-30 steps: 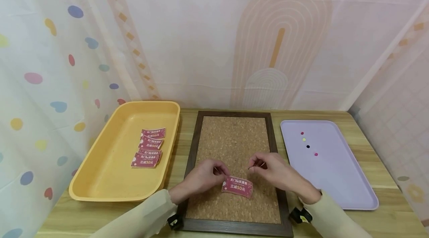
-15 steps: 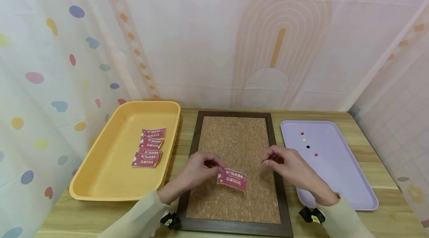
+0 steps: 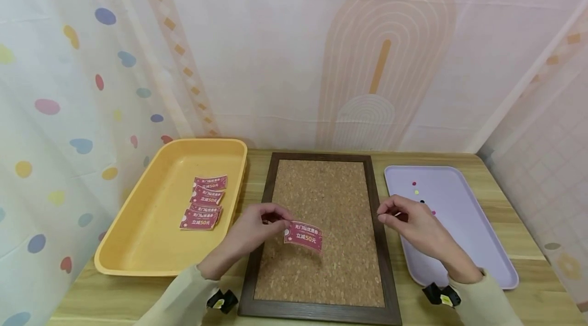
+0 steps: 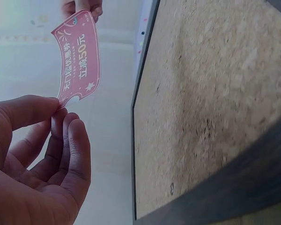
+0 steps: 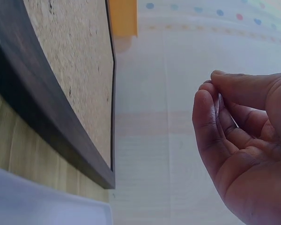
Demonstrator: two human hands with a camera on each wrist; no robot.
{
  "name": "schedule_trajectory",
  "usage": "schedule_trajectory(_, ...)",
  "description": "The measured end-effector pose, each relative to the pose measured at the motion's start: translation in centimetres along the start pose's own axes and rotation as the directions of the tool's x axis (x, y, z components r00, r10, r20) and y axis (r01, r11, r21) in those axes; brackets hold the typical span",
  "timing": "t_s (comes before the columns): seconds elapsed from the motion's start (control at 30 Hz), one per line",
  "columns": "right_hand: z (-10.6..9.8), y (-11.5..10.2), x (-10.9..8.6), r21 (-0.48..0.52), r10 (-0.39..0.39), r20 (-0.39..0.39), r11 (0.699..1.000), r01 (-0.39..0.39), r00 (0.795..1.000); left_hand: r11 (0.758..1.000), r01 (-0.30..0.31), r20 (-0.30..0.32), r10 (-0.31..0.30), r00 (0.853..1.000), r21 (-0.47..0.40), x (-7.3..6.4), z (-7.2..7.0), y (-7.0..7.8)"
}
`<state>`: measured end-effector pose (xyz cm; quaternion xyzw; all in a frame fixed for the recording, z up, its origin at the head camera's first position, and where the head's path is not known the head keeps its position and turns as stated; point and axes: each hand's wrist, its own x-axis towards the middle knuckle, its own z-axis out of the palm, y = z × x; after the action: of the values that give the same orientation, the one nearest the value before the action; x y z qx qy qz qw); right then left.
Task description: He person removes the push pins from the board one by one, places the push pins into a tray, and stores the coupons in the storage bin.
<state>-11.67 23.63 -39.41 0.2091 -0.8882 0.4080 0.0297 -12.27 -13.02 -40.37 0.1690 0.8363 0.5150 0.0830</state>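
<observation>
My left hand (image 3: 263, 226) pinches the left corner of a pink coupon (image 3: 304, 235) between thumb and forefinger, above the cork board (image 3: 326, 188). In the left wrist view the coupon (image 4: 79, 56) curves away from the fingertips. My right hand (image 3: 415, 224) is over the board's right edge and the purple tray (image 3: 473, 234), thumb and fingertips pressed together. A tiny dark bit at those tips looks like a push pin, mostly hidden by the fingers; the right wrist view shows the same pinch of the hand (image 5: 243, 126). Several small coloured pins (image 3: 416, 192) lie in the purple tray.
At the left stands a deep yellow tray (image 3: 151, 234) with several pink coupons (image 3: 200, 218) overlapping along its right side. The board's dark wooden frame (image 3: 317, 310) lies on the wooden table (image 3: 519, 229). Patterned curtains (image 3: 275, 60) hang behind and at both sides.
The coupon has come up off the board and moved left with my left hand. My right hand has drawn away to the right, from the coupon to the purple tray's edge.
</observation>
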Motion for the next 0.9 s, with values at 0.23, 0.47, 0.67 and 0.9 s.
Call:
schedule_trajectory(0.23, -0.8, 0.6, -0.4, 0.002, 0.001, -0.025, 1.0, -0.001, 1.0, 0.998, 0.049, -0.051, -0.051, 0.997, -0.033, -0.4, -1.0, -0.5)
schedule_trajectory(0.47, -1.5, 1.1, -0.7, -0.003, 0.041, -0.037, 0.999, -0.041, 0.998, 0.993, 0.115, -0.109, -0.117, 0.987, -0.021, -0.8, -2.3, -0.5)
schedule_trajectory(0.67, -2.0, 1.7, -0.9, -0.017, 0.055, -0.062, 0.998, -0.057, 0.997, 0.993, 0.12, -0.143, -0.12, 0.982, -0.009, -1.2, -3.5, -0.4)
schedule_trajectory(0.9, -2.7, 2.3, -1.2, -0.026, 0.063, -0.081, 0.998, -0.065, 0.995, 0.995, 0.099, -0.15, -0.103, 0.983, -0.032, -1.5, -4.9, -0.4)
